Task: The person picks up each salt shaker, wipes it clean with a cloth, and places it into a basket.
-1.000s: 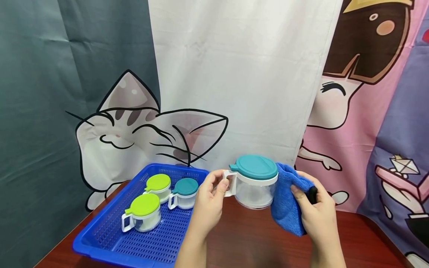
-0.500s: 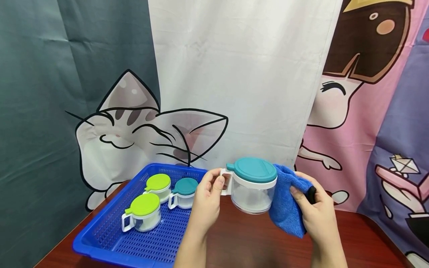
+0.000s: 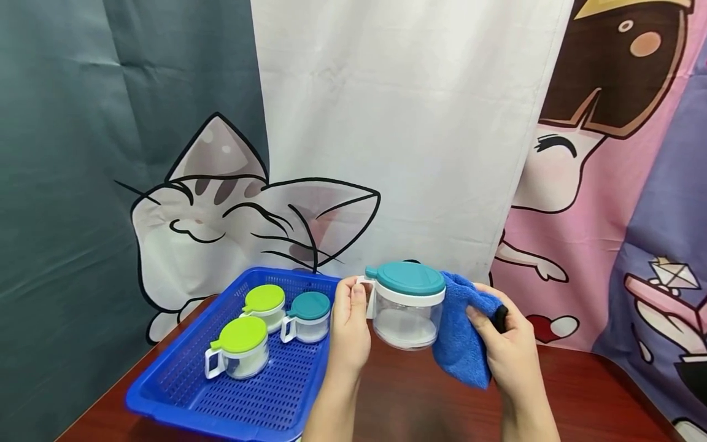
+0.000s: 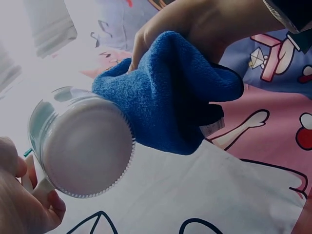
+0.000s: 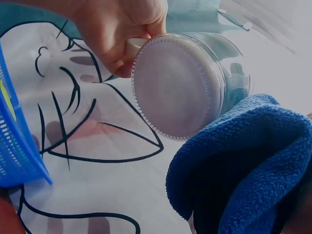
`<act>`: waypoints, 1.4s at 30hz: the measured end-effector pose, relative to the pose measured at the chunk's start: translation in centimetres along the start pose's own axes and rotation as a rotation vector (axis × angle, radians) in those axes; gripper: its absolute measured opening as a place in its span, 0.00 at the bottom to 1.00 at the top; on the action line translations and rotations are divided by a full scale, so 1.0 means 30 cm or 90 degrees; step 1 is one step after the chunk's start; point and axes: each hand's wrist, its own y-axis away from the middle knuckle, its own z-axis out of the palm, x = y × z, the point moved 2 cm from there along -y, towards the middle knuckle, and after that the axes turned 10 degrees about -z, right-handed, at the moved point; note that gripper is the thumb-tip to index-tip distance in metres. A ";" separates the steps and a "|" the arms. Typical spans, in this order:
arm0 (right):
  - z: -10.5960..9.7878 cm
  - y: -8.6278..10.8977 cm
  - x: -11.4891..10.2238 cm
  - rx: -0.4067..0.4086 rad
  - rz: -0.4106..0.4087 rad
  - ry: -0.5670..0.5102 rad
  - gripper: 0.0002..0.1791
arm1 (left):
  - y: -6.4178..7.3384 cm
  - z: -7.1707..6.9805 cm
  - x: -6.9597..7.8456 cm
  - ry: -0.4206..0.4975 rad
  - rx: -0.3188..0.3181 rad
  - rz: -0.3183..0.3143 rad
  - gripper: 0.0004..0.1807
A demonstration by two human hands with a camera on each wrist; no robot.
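My left hand [image 3: 350, 328] grips the white handle of a clear seasoning jar [image 3: 407, 322] with a teal lid, held up above the table. White contents show in its lower part, and the wrist views show its round base [image 4: 90, 146] from below. In my right hand [image 3: 510, 341] is a blue cloth [image 3: 461, 337] with a dark edge, pinched between thumb and fingers. The cloth lies against the jar's right side. Some of the right fingers are hidden behind the cloth.
A blue plastic basket [image 3: 182, 408] stands on the left of the red-brown table [image 3: 580, 393]. Inside are two green-lidded jars [image 3: 239, 334] [image 3: 265, 299] and one teal-lidded jar [image 3: 309, 307]. A printed curtain [image 3: 409, 123] hangs behind.
The held jar and the cloth have shifted somewhat to the left together, both still gripped. The head view has turned slightly. The jars in the basket keep their places.
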 end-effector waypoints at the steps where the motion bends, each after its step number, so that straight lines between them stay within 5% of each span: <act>1: 0.000 0.000 -0.002 0.005 0.002 -0.003 0.15 | 0.000 0.001 0.000 0.001 0.000 0.005 0.12; 15: -0.001 0.002 -0.016 -0.002 -0.003 -0.035 0.14 | 0.006 0.011 0.000 -0.001 0.036 0.024 0.13; 42: -0.004 0.006 -0.011 -0.057 -0.034 -0.129 0.15 | 0.000 0.009 0.002 0.037 -0.040 -0.006 0.15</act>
